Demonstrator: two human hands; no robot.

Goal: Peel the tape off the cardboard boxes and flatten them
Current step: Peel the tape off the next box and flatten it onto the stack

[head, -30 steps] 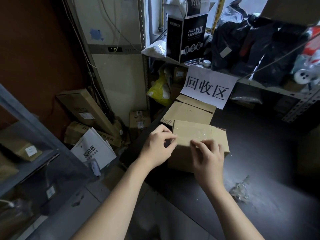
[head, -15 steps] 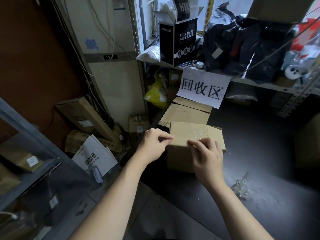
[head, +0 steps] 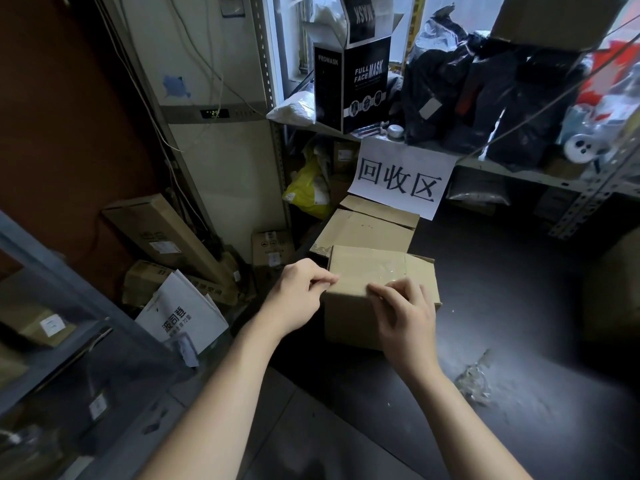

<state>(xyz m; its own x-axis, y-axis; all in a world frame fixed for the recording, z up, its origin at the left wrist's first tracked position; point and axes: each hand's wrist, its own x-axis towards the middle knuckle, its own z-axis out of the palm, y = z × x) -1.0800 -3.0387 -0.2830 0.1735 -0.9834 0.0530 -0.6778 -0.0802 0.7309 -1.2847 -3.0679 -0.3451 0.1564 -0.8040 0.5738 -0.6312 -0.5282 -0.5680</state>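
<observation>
box [head: 360,320] is stood on dark table [head: 519,306], just before a flattened box [head: 363,233] | clear tape [head: 375,270] is seen across its top | its top-left edge is pinched by left hand [head: 298,299] | right hand [head: 405,317] is laid on the near top edge, fingertips bent onto tape; a pinch cannot be told | tape scrap [head: 474,379] is seen well apart

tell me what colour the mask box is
The mask box is black with white lettering, head view.
</observation>
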